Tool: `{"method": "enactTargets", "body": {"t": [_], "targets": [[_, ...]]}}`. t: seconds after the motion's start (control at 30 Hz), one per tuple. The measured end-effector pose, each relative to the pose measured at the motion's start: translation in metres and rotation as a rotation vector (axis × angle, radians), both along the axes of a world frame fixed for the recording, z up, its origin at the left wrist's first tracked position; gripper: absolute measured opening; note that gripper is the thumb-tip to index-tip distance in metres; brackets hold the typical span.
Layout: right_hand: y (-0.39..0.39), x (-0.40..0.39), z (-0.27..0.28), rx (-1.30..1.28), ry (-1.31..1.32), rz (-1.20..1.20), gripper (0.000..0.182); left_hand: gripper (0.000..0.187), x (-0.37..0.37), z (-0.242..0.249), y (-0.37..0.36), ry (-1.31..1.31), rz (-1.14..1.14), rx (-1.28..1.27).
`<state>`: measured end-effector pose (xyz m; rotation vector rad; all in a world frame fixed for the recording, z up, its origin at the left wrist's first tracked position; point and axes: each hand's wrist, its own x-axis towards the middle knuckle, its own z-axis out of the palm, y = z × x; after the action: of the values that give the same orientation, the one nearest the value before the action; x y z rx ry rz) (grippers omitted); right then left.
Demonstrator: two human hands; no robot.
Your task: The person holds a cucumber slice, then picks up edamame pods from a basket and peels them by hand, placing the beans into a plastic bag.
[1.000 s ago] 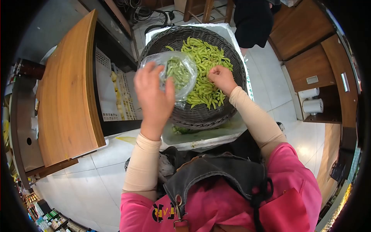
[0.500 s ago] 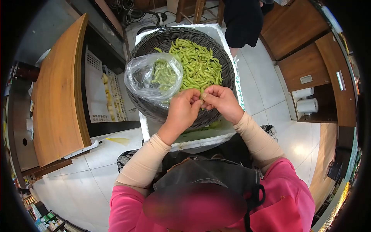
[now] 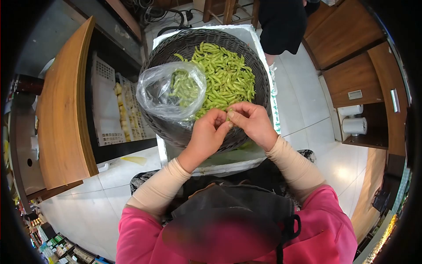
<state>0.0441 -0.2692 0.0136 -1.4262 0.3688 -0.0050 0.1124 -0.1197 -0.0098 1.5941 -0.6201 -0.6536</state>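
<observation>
Wicker basket: heaped green bean pods; clear plastic bag with pods, left inside. Left hand and right hand: fingertips pinched together on one pod over the basket's near rim.

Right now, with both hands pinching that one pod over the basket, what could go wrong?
The pod is pinched only at the fingertips of the left hand and right hand, so it might slip into the heap. The plastic bag lies loose on the basket rim and could slide or spill its pods.
</observation>
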Motion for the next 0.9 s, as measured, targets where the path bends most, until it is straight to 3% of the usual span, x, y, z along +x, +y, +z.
{"method": "enactTargets", "body": {"t": [0.1,0.2,0.3,0.4,0.6,0.9], "targets": [[-0.001,-0.002,-0.002,0.002,0.039,0.010,0.018,0.008,0.002,0.008,0.003,-0.148,-0.001,0.090],[-0.001,0.000,0.000,0.041,-0.014,-0.016,0.019,0.011,0.003,0.004,0.003,0.026,-0.006,-0.033],[0.002,0.002,0.002,0.060,-0.020,0.049,0.019,0.012,0.006,0.011,0.009,-0.225,-0.052,0.134],[-0.003,0.003,0.003,0.111,-0.004,0.147,0.018,0.011,0.006,0.020,0.012,-0.360,-0.095,0.111],[-0.002,0.003,0.004,0.060,-0.053,0.160,0.010,0.013,0.001,0.027,0.012,0.007,-0.110,0.097],[0.000,0.002,0.010,-0.054,-0.131,0.118,0.007,0.015,-0.010,0.026,0.007,-0.024,-0.034,0.070]]}}
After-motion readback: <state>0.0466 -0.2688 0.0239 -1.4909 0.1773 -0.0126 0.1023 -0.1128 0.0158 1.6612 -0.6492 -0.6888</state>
